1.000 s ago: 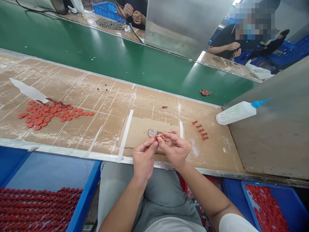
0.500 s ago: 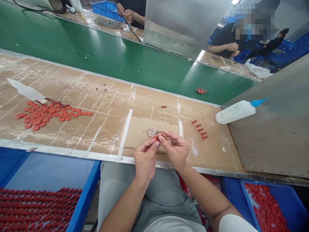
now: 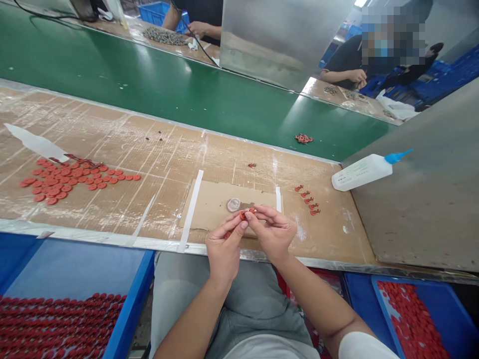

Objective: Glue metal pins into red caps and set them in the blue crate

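While above worktop [image 3: 217, 149], both hands [image 3: 224, 247] [image 3: 276, 233], fingertips [image 3: 241, 227] tight on red piece [image 3: 245, 215], green belt [image 3: 149, 89] beyond.

The bench [image 3: 220, 154] looks covered with brown cardboard under shiny clear film, and near its front edge the cardboard sheet [image 3: 209, 199] is matt, with white tape [image 3: 191, 211] at both ends. Beyond the back edge, the green belt [image 3: 160, 85] is smooth and glossy; at the right end, the bottle [image 3: 361, 172] is of translucent plastic, and the panel [image 3: 422, 199] of dull grey metal. The held red piece [image 3: 243, 215] seems plastic, but too small to tell its finish
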`<action>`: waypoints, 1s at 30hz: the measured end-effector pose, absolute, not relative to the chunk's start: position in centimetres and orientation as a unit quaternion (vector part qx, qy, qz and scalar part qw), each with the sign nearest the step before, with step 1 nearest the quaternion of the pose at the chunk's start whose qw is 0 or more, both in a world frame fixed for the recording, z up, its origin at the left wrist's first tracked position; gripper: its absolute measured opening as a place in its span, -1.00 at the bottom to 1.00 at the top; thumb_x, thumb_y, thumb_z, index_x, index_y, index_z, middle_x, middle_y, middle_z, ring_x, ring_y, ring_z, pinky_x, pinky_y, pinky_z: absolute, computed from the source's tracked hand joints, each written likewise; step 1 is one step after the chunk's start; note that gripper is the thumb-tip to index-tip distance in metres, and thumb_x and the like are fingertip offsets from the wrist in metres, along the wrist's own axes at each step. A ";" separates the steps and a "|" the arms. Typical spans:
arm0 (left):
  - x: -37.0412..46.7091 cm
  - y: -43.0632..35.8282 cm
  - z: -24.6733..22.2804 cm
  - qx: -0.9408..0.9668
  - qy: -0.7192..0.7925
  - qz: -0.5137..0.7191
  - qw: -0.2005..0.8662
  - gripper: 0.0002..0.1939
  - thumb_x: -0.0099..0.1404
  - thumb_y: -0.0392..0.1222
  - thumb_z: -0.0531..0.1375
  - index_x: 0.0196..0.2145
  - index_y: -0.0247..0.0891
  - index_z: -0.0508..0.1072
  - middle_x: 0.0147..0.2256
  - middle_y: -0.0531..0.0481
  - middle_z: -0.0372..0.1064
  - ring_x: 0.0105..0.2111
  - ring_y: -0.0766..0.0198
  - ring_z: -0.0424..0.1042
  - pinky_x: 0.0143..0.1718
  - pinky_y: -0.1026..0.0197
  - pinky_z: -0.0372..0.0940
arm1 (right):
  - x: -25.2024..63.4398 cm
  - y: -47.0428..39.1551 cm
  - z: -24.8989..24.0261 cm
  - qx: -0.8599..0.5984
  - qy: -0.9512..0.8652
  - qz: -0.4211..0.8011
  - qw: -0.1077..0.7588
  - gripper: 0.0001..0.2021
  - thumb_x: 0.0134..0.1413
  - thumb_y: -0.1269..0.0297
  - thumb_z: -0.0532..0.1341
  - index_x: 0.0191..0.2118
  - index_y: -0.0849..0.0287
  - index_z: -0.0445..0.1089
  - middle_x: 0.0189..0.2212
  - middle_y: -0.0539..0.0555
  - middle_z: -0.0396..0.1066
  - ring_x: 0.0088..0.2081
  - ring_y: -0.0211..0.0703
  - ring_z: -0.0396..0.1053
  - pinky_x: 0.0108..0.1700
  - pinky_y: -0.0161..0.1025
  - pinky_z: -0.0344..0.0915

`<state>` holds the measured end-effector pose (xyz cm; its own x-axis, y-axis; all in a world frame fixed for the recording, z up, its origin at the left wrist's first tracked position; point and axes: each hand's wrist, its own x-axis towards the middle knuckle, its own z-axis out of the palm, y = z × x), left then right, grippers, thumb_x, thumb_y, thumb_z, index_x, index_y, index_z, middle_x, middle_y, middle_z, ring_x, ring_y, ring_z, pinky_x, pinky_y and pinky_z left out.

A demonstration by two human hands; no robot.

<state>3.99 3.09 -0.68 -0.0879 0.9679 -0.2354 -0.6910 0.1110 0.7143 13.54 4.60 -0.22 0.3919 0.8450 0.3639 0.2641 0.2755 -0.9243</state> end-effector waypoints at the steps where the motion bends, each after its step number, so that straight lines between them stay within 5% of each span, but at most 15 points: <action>1: 4.0 3.0 -0.6 0.193 0.365 0.638 0.650 -0.79 0.05 -0.29 0.34 -0.28 -0.23 0.61 -0.12 -0.09 0.55 -0.06 0.19 0.48 0.10 0.10 0.31 | 13.6 4.6 -0.2 -0.552 -0.501 0.233 0.624 -0.78 -0.17 0.32 0.42 -0.28 0.08 0.55 -0.44 0.00 0.58 -0.35 -0.10 0.53 0.03 0.02 0.40; 9: 4.4 2.2 0.1 0.185 0.345 0.596 0.701 -0.62 0.03 -0.32 0.36 -0.13 -0.19 0.55 -0.09 -0.09 0.54 -0.07 0.21 0.50 0.01 0.21 0.38 | 14.6 3.2 0.5 -0.514 -0.446 0.283 0.676 -0.80 -0.10 0.37 0.39 -0.26 0.09 0.52 -0.30 0.04 0.58 -0.28 -0.11 0.55 -0.14 -0.13 0.51; 14: 4.1 2.1 0.2 0.165 0.368 0.586 0.703 -0.71 0.09 -0.24 0.33 -0.17 -0.21 0.55 -0.10 -0.08 0.54 -0.11 0.27 0.52 -0.03 0.28 0.40 | 18.7 1.0 0.7 -0.524 -0.472 0.199 0.681 -0.76 -0.10 0.43 0.38 -0.24 0.03 0.51 -0.31 0.00 0.57 -0.28 -0.11 0.54 -0.17 -0.10 0.51; 21: 2.8 3.2 0.1 0.137 0.382 0.614 0.677 -0.82 0.14 -0.19 0.30 -0.26 -0.24 0.57 -0.20 -0.01 0.58 -0.20 0.37 0.55 -0.13 0.42 0.42 | 30.3 -1.1 -0.9 -0.703 -0.526 -0.126 0.462 -0.79 -0.11 0.28 0.40 -0.26 0.09 0.53 -0.38 0.06 0.57 -0.30 -0.05 0.51 -0.10 -0.01 0.42; 30: 2.9 3.9 0.2 0.131 0.393 0.615 0.671 -0.84 0.13 -0.21 0.30 -0.28 -0.24 0.57 -0.22 0.01 0.58 -0.22 0.40 0.55 -0.15 0.46 0.42 | 35.3 -1.0 -3.8 -0.782 -0.503 -0.153 0.335 -0.73 0.00 0.07 0.29 -0.25 0.13 0.51 -0.35 0.08 0.58 -0.21 -0.04 0.52 -0.05 -0.08 0.39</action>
